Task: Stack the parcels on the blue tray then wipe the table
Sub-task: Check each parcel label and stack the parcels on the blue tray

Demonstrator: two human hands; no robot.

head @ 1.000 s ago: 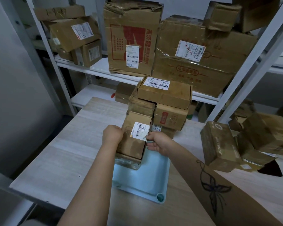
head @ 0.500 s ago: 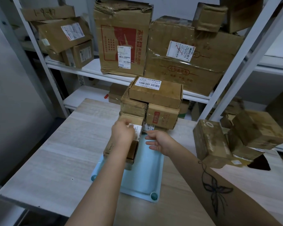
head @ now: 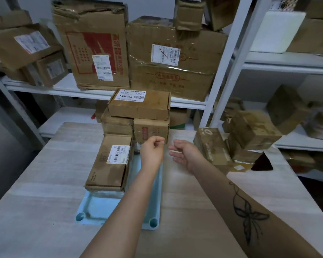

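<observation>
- The labelled parcel [head: 110,162] is lying flat along the left side of the blue tray [head: 101,208], leaving the right side bare, probably as room for the next ones.
- The left hand [head: 152,153] is hovering over the tray just right of that parcel, fingers curled in and holding nothing. The right hand [head: 185,155] is hovering beside it, fingers relaxed and empty.
- The stacked parcels [head: 138,116] are sitting at the tray's far end; whether they are on it cannot be told.
- More boxes [head: 213,146] are waiting on the bench [head: 35,183] to the right.
- The labelled parcel is showing scuffed brown cardboard with a white barcode sticker facing up.
</observation>
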